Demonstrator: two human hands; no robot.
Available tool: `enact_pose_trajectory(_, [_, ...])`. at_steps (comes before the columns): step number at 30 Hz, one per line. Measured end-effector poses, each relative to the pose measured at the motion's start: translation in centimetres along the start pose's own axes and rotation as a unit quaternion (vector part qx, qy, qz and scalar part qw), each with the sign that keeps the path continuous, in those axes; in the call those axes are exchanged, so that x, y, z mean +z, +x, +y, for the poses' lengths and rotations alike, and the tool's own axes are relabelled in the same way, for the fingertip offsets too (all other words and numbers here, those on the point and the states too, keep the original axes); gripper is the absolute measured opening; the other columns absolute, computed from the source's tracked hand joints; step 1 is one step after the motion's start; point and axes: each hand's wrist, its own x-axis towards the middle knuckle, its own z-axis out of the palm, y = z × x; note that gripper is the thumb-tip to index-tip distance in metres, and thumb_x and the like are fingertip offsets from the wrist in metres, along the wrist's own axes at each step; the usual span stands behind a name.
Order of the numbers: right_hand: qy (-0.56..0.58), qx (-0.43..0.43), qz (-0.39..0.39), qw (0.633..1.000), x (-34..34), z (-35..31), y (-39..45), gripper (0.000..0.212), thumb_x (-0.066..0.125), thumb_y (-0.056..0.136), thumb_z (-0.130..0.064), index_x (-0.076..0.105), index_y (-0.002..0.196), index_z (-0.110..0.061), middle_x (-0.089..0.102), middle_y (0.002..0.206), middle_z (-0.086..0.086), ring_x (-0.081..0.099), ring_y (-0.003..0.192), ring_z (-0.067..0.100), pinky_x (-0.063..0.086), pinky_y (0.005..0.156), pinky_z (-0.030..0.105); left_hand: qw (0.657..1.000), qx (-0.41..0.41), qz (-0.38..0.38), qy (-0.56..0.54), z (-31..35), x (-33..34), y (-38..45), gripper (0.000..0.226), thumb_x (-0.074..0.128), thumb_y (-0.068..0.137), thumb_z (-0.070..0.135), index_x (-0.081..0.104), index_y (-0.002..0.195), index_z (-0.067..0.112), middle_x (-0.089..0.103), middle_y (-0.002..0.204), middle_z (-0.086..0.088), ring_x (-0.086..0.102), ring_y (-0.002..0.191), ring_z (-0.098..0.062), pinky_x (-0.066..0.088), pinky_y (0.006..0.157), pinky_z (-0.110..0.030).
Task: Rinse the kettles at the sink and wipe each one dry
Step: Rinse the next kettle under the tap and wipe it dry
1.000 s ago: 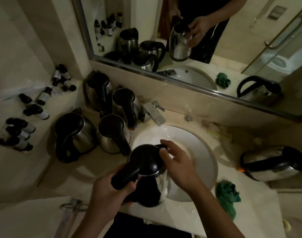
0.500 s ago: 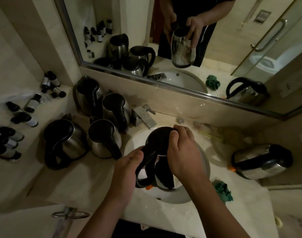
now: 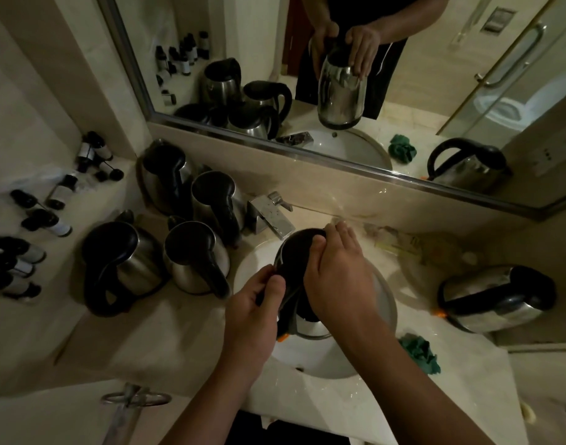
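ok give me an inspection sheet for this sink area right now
surface: pale marble counter around a white oval basin.
job's things: steel kettle with black lid and handle held over the basin; four similar kettles stand left of the chrome tap; one kettle lies on its side at right; crumpled green cloth beside the basin.
clutter: small black-capped bottles at far left.
grippers: left hand grips the handle; right hand rests on the lid.
cables: nothing seen.
surroundings: wall mirror.

Held kettle (image 3: 294, 252) over sink (image 3: 307, 364); 4 kettles (image 3: 191, 255) left on counter (image 3: 146, 342), 1 kettle (image 3: 497, 300) right, cloth (image 3: 420, 350) front-right, tap (image 3: 269, 216) behind.
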Motion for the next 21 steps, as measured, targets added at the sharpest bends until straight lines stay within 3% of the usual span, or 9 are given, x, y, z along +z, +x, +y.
enact_pose_trajectory(3, [-0.010,-0.018,0.016,1.000,0.8,0.0,0.3,0.059,0.017,0.108,-0.035,0.049,0.140,0.003,0.045,0.156,0.022,0.029,0.153,0.036,0.027,0.126,0.048,1.000,-0.003,-0.006,0.011,-0.6,0.1,0.4,0.023,0.051,0.103,0.027,0.072,0.111,0.031,0.077,0.095,0.008,0.070,0.092,-0.001,0.052,0.064,-0.011])
enact_pose_trajectory(5, [-0.019,-0.015,0.010,1.000,1.5,0.0,0.8,0.060,0.016,0.106,-0.034,0.049,0.138,0.003,0.043,0.157,0.022,0.025,0.154,0.037,0.023,0.127,0.049,1.000,-0.005,-0.008,0.014,-1.0,0.3,0.7,0.024,0.049,0.103,0.028,0.072,0.111,0.030,0.077,0.097,0.008,0.070,0.094,-0.002,0.052,0.066,-0.012])
enact_pose_trajectory(8, [-0.040,-0.031,0.018,0.999,2.1,0.0,1.6,0.043,0.030,0.107,-0.026,0.053,0.131,0.001,0.038,0.160,0.022,0.017,0.157,0.036,0.016,0.129,0.048,1.000,-0.016,-0.015,0.020,-1.6,0.8,1.5,0.024,0.048,0.104,0.027,0.071,0.108,0.028,0.077,0.094,0.008,0.071,0.089,-0.003,0.055,0.067,-0.015])
enact_pose_trajectory(10, [-0.120,-0.111,0.009,0.986,2.1,-0.7,1.4,0.037,0.049,0.100,-0.025,0.058,0.127,-0.002,0.040,0.157,0.022,0.022,0.154,0.038,0.026,0.125,0.050,0.998,-0.066,-0.007,0.016,-2.3,1.3,2.1,0.023,0.049,0.104,0.023,0.071,0.099,0.022,0.075,0.086,0.000,0.072,0.076,-0.009,0.059,0.065,-0.029])
enact_pose_trajectory(12, [-0.170,-0.219,-0.028,0.960,2.2,-1.5,0.6,0.046,0.061,0.090,-0.023,0.061,0.129,0.000,0.039,0.157,0.023,0.028,0.150,0.041,0.035,0.120,0.053,0.989,-0.143,0.020,-0.036,-2.9,1.3,2.7,0.027,0.047,0.104,0.014,0.068,0.088,0.014,0.072,0.072,-0.006,0.068,0.064,-0.018,0.052,0.059,-0.035])
enact_pose_trajectory(15, [-0.075,-0.298,-0.075,0.949,1.6,-1.5,0.2,0.056,0.050,0.092,-0.015,0.047,0.147,-0.006,0.031,0.163,0.018,0.031,0.151,0.034,0.038,0.119,0.046,0.989,-0.144,0.040,-0.003,-4.4,-0.2,3.4,0.026,0.052,0.101,0.019,0.072,0.086,0.018,0.073,0.073,-0.003,0.064,0.070,-0.021,0.046,0.059,-0.030])
enact_pose_trajectory(17, [0.086,-0.213,-0.058,0.971,1.1,-0.7,2.2,0.055,0.051,0.097,-0.008,0.043,0.150,-0.019,0.037,0.161,0.005,0.042,0.139,0.012,0.039,0.111,0.022,0.992,-0.106,0.000,0.066,-4.9,-1.5,4.1,0.017,0.061,0.097,0.021,0.076,0.092,0.027,0.076,0.083,0.002,0.070,0.080,-0.016,0.050,0.063,-0.025])
enact_pose_trajectory(19, [0.229,-0.084,-0.018,0.970,1.6,0.3,6.5,0.038,0.049,0.100,-0.004,0.058,0.135,-0.017,0.056,0.142,0.000,0.052,0.115,-0.002,0.033,0.093,-0.001,0.989,-0.116,-0.030,0.087,-5.8,-2.5,4.8,0.018,0.074,0.088,0.012,0.076,0.098,0.027,0.078,0.086,0.003,0.072,0.081,-0.008,0.052,0.061,-0.017])
enact_pose_trajectory(21, [0.283,0.018,-0.019,0.959,3.6,1.3,12.0,0.030,0.047,0.098,-0.002,0.071,0.112,-0.012,0.068,0.115,0.000,0.061,0.099,0.006,0.038,0.074,0.001,0.984,-0.125,-0.036,0.121,-7.1,-2.9,6.0,0.035,0.084,0.077,0.008,0.075,0.101,0.030,0.078,0.087,0.009,0.073,0.082,-0.005,0.055,0.062,-0.018])
